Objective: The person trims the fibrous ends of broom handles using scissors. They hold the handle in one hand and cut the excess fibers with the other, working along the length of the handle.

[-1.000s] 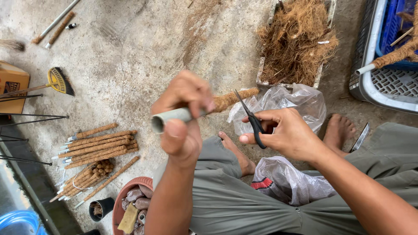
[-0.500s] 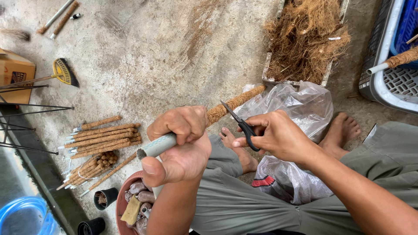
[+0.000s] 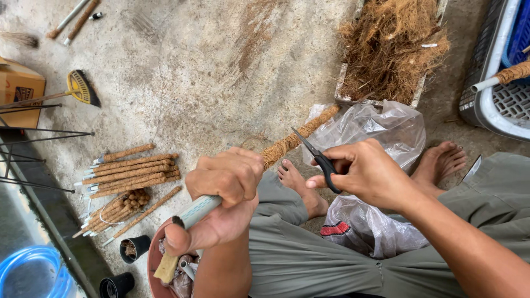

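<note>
My left hand (image 3: 223, 196) grips a grey pipe (image 3: 200, 210) whose far part is wrapped in brown coir fibre (image 3: 298, 133); the pole slants from lower left up to the right over my lap. The thumb covers the pipe's near end. My right hand (image 3: 367, 172) holds small black scissors (image 3: 319, 158), blades pointing up-left, close to the wrapped part of the pole but apart from it. My bare feet (image 3: 301, 190) rest on the concrete floor below.
A tray of loose coir fibre (image 3: 389, 49) sits at the top right, clear plastic bags (image 3: 381, 129) below it. Several finished coir poles (image 3: 130, 174) lie at the left. A brown bowl (image 3: 157, 259) with scraps, black pots (image 3: 132, 248), a broom (image 3: 80, 88) and a crate (image 3: 497, 83) stand around.
My left hand has lowered and tilted the pole, its near end now pointing down-left. My right hand with the scissors has shifted slightly right and stays near the wrapped part.
</note>
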